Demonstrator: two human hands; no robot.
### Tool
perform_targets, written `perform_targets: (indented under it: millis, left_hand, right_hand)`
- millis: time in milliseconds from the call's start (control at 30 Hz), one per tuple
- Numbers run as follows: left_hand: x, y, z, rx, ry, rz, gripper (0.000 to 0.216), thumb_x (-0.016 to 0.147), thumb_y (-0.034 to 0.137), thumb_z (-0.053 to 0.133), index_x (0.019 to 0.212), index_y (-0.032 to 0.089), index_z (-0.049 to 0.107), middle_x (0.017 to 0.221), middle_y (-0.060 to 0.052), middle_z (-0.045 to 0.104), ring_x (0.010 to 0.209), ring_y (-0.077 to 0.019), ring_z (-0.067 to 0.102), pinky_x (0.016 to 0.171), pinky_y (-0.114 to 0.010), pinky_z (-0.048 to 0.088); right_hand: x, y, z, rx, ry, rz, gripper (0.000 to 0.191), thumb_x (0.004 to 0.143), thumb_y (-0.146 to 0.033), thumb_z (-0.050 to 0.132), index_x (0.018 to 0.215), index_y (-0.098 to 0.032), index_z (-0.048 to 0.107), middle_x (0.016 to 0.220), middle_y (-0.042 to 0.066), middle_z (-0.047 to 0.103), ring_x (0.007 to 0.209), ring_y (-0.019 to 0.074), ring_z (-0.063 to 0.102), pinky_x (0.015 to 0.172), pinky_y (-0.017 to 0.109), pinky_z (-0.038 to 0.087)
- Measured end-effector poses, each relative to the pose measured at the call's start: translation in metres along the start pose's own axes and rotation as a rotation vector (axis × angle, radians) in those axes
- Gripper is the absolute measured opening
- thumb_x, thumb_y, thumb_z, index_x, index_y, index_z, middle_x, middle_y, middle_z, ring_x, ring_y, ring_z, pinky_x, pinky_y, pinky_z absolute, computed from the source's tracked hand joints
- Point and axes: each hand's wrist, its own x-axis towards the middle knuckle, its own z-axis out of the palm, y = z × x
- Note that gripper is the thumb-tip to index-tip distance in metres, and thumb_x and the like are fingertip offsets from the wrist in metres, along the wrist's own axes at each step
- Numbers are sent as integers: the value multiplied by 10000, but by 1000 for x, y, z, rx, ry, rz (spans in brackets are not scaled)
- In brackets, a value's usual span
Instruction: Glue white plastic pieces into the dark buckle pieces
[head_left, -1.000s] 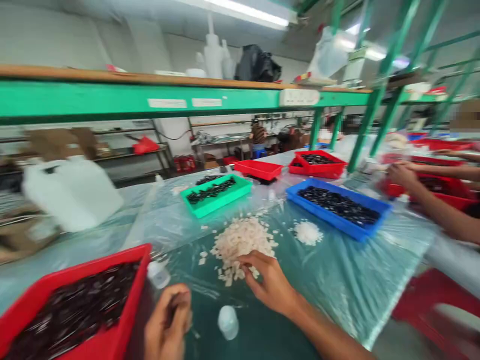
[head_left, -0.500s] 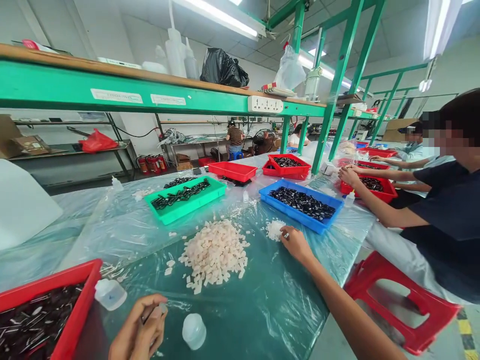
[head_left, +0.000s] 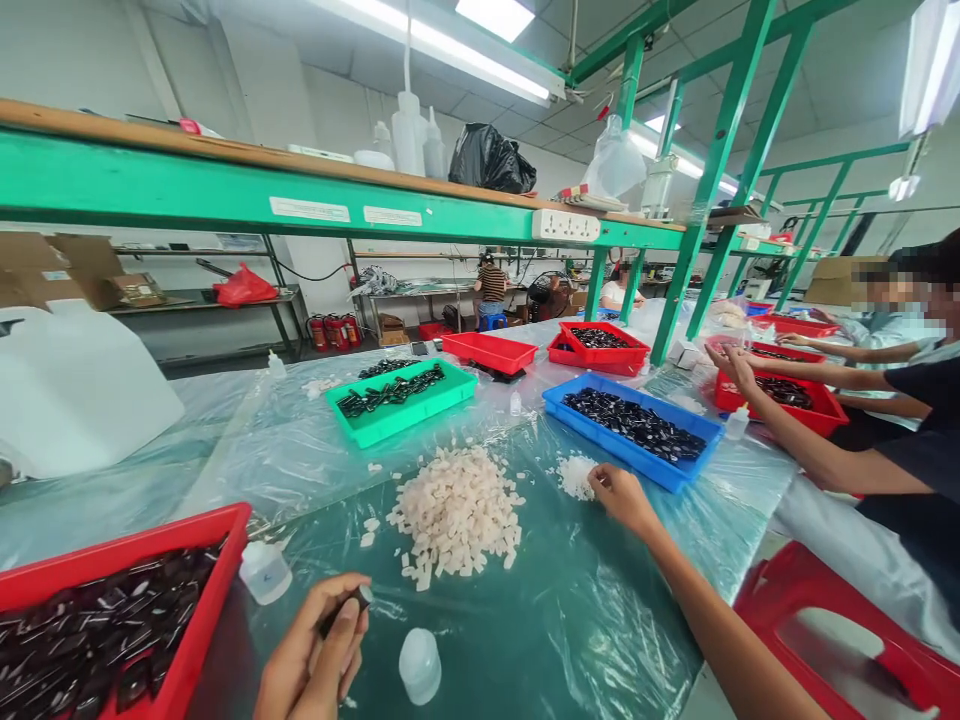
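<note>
My left hand (head_left: pixel 322 645) is closed around a small dark glossy piece (head_left: pixel 363 597) with a pale end, held low over the table at the front. My right hand (head_left: pixel 619 494) reaches forward with its fingers pinched at the edge of a small pile of tiny white parts (head_left: pixel 576 477); what is between the fingertips, if anything, is hidden. Between the hands lies a large heap of cream-coloured flat pieces (head_left: pixel 461 510). A translucent small bottle (head_left: pixel 420 664) stands just right of my left hand, and a second small bottle (head_left: pixel 265 572) is beyond that hand to the left.
A red tray (head_left: pixel 241 530) of dark pieces is at left. Farther back stand a green tray (head_left: pixel 367 437) and a blue tray (head_left: pixel 682 482), both holding dark pieces. A large white jug (head_left: pixel 90 390) stands at far left. Co-workers sit along the right; one's hands (head_left: pixel 739 368) are raised near a red tray.
The view has shifted a little left, so things sit farther right. My left hand has turned its piece, showing more of the dark side. My right hand remains at the white pile.
</note>
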Motion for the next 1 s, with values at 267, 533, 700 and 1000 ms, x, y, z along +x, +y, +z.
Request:
perform_targets:
  millis: [267,533,700,1000]
  left_hand:
    - [-14,20,6,66,-39,76,324,913,498,646,1051,212,707,702,6,694,516,-142,595,533,-244,488]
    - [-21,28,5,60,-44,152,216,966,384,606,1055,213,703,642,34,665,574,-165,646,580,-252,505]
    - [-22,28,8,7,-53,179,156,965,337,619,1037,234,711,733,24,697,578,-143,662,567,-224,529]
    - [-19,26,12,-25,-44,202,105,961,279,626,1011,241,711,770,29,705,556,-117,662,554,-198,546]
  right_hand:
    - [-74,-146,62,406,-280,-435,193,1004,-338,616,954,-152,632,842,-14,646,606,90,606,560,232,544]
    - [-120,-218,110,514,-240,-721,108,936,-168,546,883,-212,629,863,14,666,737,119,632,594,193,519]
    - [-120,-210,112,520,-172,-748,89,944,-165,573,901,-216,632,872,21,674,702,115,648,562,183,554]
    - [-128,-209,114,551,-136,-753,112,969,-140,574,946,-232,635,869,14,639,716,111,625,590,182,604]
